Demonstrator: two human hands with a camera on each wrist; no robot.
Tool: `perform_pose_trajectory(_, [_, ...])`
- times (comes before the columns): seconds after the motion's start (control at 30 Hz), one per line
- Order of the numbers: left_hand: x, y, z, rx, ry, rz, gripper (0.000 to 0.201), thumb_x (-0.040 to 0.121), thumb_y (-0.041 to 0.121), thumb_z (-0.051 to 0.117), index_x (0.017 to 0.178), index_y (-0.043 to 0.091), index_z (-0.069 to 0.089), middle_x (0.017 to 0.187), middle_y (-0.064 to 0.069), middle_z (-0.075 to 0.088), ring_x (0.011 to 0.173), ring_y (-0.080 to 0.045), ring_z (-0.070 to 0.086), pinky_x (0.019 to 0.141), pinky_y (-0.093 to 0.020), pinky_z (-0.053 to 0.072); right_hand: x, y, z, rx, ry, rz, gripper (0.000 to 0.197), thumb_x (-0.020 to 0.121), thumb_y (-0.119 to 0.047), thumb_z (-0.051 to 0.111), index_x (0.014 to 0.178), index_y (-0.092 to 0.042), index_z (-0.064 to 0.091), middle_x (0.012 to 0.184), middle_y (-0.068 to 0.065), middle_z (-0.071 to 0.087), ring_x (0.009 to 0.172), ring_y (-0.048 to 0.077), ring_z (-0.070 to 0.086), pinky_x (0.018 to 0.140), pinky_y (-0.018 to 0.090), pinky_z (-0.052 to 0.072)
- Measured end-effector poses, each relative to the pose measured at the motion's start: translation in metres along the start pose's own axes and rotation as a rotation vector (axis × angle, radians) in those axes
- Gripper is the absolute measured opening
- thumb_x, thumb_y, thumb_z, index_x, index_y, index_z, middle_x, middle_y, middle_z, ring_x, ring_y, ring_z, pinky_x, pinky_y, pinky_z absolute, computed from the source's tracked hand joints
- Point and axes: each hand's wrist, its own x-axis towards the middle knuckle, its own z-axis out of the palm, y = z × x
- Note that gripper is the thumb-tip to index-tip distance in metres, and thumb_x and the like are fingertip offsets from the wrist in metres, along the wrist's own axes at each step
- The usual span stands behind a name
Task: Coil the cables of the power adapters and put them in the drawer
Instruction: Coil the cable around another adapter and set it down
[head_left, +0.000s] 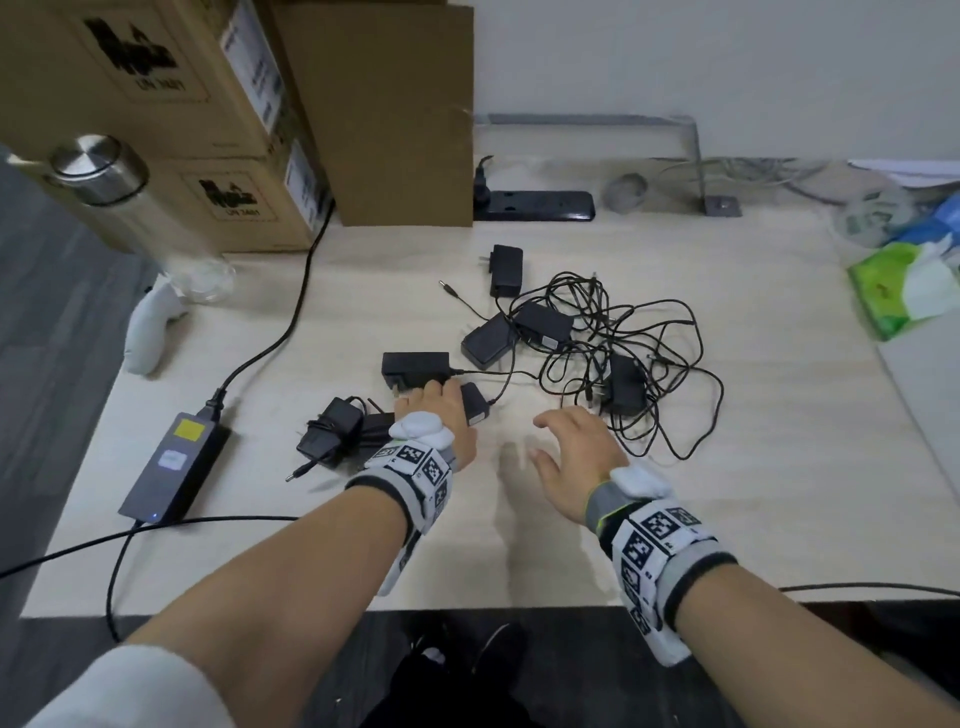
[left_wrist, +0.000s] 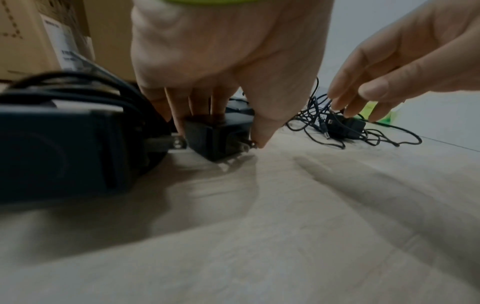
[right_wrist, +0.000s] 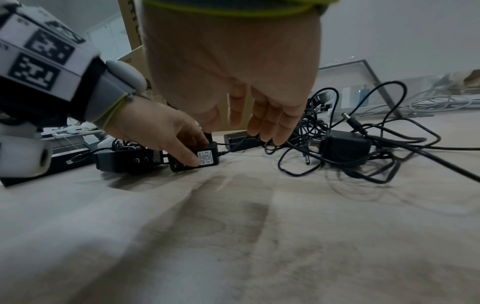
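Several black power adapters lie on the pale wooden table (head_left: 779, 467). My left hand (head_left: 441, 402) grips a small black adapter (head_left: 474, 404) between thumb and fingers; the left wrist view shows that adapter (left_wrist: 215, 144) standing on the table with its prongs toward the camera. Its thin cable runs right into a loose tangle of cables (head_left: 623, 338). My right hand (head_left: 550, 436) hovers open and holds nothing, just left of the tangle. A coiled adapter (head_left: 330, 431) sits left of my left hand. No drawer is in view.
Cardboard boxes (head_left: 208, 130) and a steel bottle (head_left: 98, 166) stand at the back left. A power strip (head_left: 535, 205) lies by the wall. A large power brick (head_left: 176, 467) with a thick cable is at the front left, and a green tissue pack (head_left: 904, 291) at the right.
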Motion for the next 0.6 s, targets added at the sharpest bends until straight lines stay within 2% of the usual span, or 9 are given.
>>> perform_pose_trajectory(0.1, [0.003,0.0,0.0,-0.073,0.008,0.021,0.047,0.09,0.036,0.055,0.132,0.019,0.041,0.127,-0.006,0.049,0.117,-0.028,0.047,0.095,-0.035,0.036,0.0,0.001,-0.005,-0.004,-0.003,0.008,0.039,0.09,-0.033,0.056,0.127,-0.019,0.052,0.125,0.003,0.051,0.118,0.024,0.045,0.1,0.033,0.038])
perform_pose_trajectory(0.2, [0.003,-0.005,-0.005,-0.265,0.047,0.047,0.049,0.085,0.045,0.059,0.127,0.026,0.044,0.121,-0.001,0.05,0.114,-0.025,0.047,0.093,-0.038,0.042,0.008,-0.002,-0.015,0.014,0.034,0.006,0.042,0.09,-0.031,0.057,0.13,-0.018,0.05,0.126,0.005,0.05,0.119,0.026,0.045,0.1,0.034,0.039])
perform_pose_trajectory(0.3, [-0.001,-0.009,-0.033,-0.544,0.109,0.14,0.05,0.077,0.044,0.068,0.121,0.029,0.051,0.113,0.002,0.056,0.104,-0.022,0.055,0.09,-0.041,0.048,0.021,-0.015,-0.035,0.057,0.109,-0.013,0.058,0.086,-0.026,0.061,0.139,-0.02,0.04,0.135,0.004,0.042,0.121,0.027,0.044,0.1,0.033,0.039])
perform_pose_trajectory(0.37, [-0.002,-0.011,-0.062,-0.723,0.085,0.234,0.049,0.075,0.039,0.074,0.118,0.027,0.054,0.111,0.003,0.06,0.096,-0.018,0.061,0.088,-0.037,0.052,0.034,-0.026,-0.052,0.062,0.204,-0.029,0.071,0.082,-0.023,0.065,0.144,-0.024,0.032,0.14,0.002,0.033,0.121,0.024,0.043,0.098,0.033,0.042])
perform_pose_trajectory(0.43, [-0.002,-0.013,-0.092,-0.795,0.064,0.319,0.045,0.073,0.033,0.076,0.113,0.032,0.053,0.11,0.006,0.063,0.098,-0.016,0.062,0.09,-0.038,0.053,0.049,-0.038,-0.071,0.063,0.289,-0.015,0.077,0.08,-0.021,0.068,0.146,-0.028,0.029,0.146,0.004,0.024,0.125,0.024,0.039,0.103,0.033,0.04])
perform_pose_trajectory(0.53, [-0.005,-0.016,-0.136,-0.793,0.073,0.435,0.048,0.071,0.025,0.078,0.108,0.04,0.051,0.11,0.011,0.063,0.104,-0.013,0.06,0.093,-0.034,0.05,0.069,-0.058,-0.102,0.022,0.379,-0.011,0.071,0.08,-0.019,0.068,0.142,-0.03,0.035,0.152,0.004,0.015,0.13,0.024,0.034,0.106,0.035,0.038])
perform_pose_trajectory(0.6, [-0.006,-0.017,-0.16,-0.775,0.117,0.465,0.05,0.072,0.022,0.079,0.112,0.034,0.053,0.11,0.011,0.062,0.103,-0.012,0.059,0.09,-0.026,0.047,0.079,-0.07,-0.123,0.061,0.498,-0.042,0.06,0.078,-0.02,0.07,0.132,-0.023,0.043,0.147,0.006,0.024,0.123,0.022,0.038,0.101,0.034,0.041])
